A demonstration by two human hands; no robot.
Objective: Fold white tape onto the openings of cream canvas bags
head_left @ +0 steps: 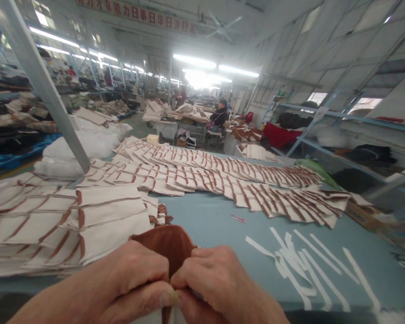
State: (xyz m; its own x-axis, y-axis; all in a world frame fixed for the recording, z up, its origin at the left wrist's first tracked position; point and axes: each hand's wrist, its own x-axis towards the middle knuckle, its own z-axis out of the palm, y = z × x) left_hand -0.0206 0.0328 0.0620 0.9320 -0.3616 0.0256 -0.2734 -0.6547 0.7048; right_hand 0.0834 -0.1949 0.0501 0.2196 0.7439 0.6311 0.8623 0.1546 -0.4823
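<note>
My left hand (pixel 138 274) and my right hand (pixel 216 279) are closed side by side at the bottom middle, thumbs nearly touching. Between them they pinch a fabric piece (pixel 168 240) with a brown face showing above the fingers. A cream part of it shows below the thumbs; the gripped edge is hidden by my fingers. Left of my hands lie overlapping cream fabric panels (pixel 111 216) with brown edging. Small brown and cream pieces (pixel 162 216) lie just behind the held piece.
White strips (pixel 300 265) lie loose on the blue-green table (pixel 202 211) at right, near a small pink-handled tool (pixel 238 218). Rows of brown-edged panels (pixel 195 171) span the far side. A metal post (pixel 50 85) rises at left. A person (pixel 218 116) sits farther back.
</note>
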